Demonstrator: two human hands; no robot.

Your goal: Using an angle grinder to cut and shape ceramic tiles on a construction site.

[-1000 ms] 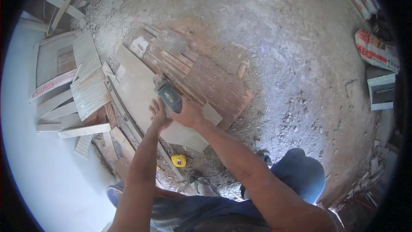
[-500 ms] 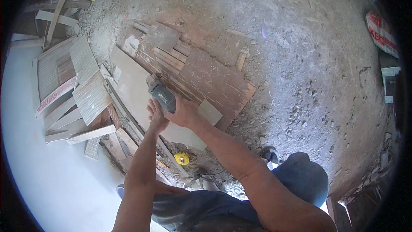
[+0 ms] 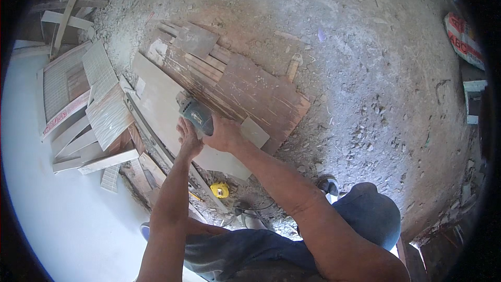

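An angle grinder point(image 3: 195, 116) with a dark teal body and a grey metal head lies over a pale tile point(image 3: 156, 86). My right hand point(image 3: 225, 134) wraps round the rear of its body. Against the grinder's left side, my left hand point(image 3: 189, 137) steadies it with bent fingers; its thumb side is partly hidden. The grinder's head points away and slightly left, and its disc cannot be made out. Beneath the tile is a worn brown wooden board point(image 3: 255, 91) with slats and a smaller flat piece on top.
A yellow tape measure point(image 3: 219, 190) and a pencil point(image 3: 196, 197) lie near my feet. Long metal strips point(image 3: 156, 143) run left of the tile. Stacked tile offcuts point(image 3: 107, 115) lean by the pale wall. Rubble point(image 3: 365, 136) covers the floor at right, with a printed sack point(image 3: 463, 40) beyond.
The whole view has shifted very slightly. Both hands stay on the grinder, which keeps nearly the same place over the tile.
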